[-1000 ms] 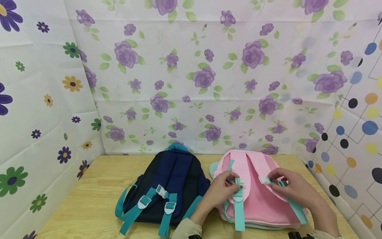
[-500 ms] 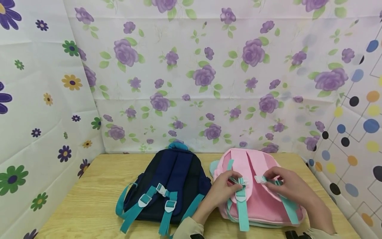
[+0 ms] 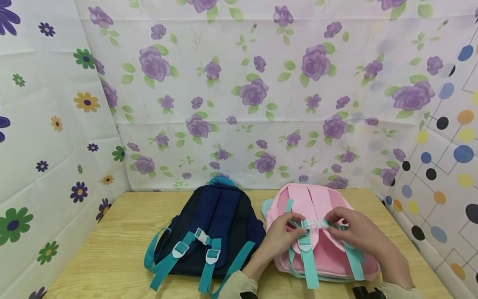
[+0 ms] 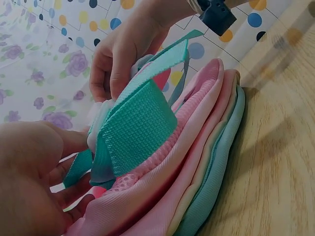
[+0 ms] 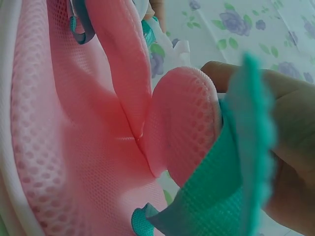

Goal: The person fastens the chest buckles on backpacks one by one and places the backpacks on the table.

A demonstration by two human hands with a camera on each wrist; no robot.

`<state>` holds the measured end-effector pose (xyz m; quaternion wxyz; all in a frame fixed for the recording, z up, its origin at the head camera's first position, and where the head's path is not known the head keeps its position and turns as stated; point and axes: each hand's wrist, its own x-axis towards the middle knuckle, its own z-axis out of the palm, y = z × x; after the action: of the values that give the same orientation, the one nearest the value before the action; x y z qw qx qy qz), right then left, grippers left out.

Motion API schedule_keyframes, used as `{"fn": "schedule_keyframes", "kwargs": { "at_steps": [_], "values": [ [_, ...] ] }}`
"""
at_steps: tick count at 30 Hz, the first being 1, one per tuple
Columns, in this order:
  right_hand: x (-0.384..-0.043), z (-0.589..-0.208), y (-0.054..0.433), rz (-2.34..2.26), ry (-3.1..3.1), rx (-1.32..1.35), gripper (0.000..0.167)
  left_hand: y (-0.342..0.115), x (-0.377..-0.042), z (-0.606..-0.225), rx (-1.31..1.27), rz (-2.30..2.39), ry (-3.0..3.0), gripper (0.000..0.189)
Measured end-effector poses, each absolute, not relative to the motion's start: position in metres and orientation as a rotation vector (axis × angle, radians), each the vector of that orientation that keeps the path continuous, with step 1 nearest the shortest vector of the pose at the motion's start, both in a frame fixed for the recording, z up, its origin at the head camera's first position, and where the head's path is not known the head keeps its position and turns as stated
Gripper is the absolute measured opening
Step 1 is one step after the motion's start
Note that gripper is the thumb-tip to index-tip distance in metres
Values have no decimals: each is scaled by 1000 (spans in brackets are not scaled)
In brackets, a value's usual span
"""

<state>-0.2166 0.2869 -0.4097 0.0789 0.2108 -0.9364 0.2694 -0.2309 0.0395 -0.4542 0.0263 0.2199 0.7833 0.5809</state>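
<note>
A pink backpack [image 3: 330, 261] with mint-green webbing lies back panel up on the right of the table. Its white chest-strap buckle [image 3: 315, 224] spans the two shoulder straps, the halves meeting end to end in the head view. My left hand [image 3: 282, 234] pinches the left half by its mint webbing. From the other side, the fingers and thumb of my right hand [image 3: 354, 229] pinch the right half. A mint strap tail [image 4: 140, 130] stands up between both hands in the left wrist view. In the right wrist view, the padded pink shoulder strap [image 5: 184, 120] sits beside my right hand.
A navy backpack [image 3: 203, 207] with teal straps lies to the left, its white chest buckle [image 3: 202, 236] fastened. Both bags rest on a wooden table [image 3: 112, 249]. A floral cloth [image 3: 224, 83] hangs behind, with patterned cloths at both sides.
My right hand has moved left with its buckle half, closing the gap to the left half. My left hand has shifted slightly right, and the shoulder straps are drawn closer together.
</note>
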Motion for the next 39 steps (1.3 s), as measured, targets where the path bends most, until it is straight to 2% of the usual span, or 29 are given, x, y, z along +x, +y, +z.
{"fn": "schedule_keyframes", "kwargs": {
  "at_steps": [18,39],
  "values": [
    [-220,-408,279,837,-2907,567,15,38,-234,-455,702,1794,2412,25],
    [-220,-408,279,819,-2902,599,16,43,-231,-459,591,1732,2490,25]
  ]
}}
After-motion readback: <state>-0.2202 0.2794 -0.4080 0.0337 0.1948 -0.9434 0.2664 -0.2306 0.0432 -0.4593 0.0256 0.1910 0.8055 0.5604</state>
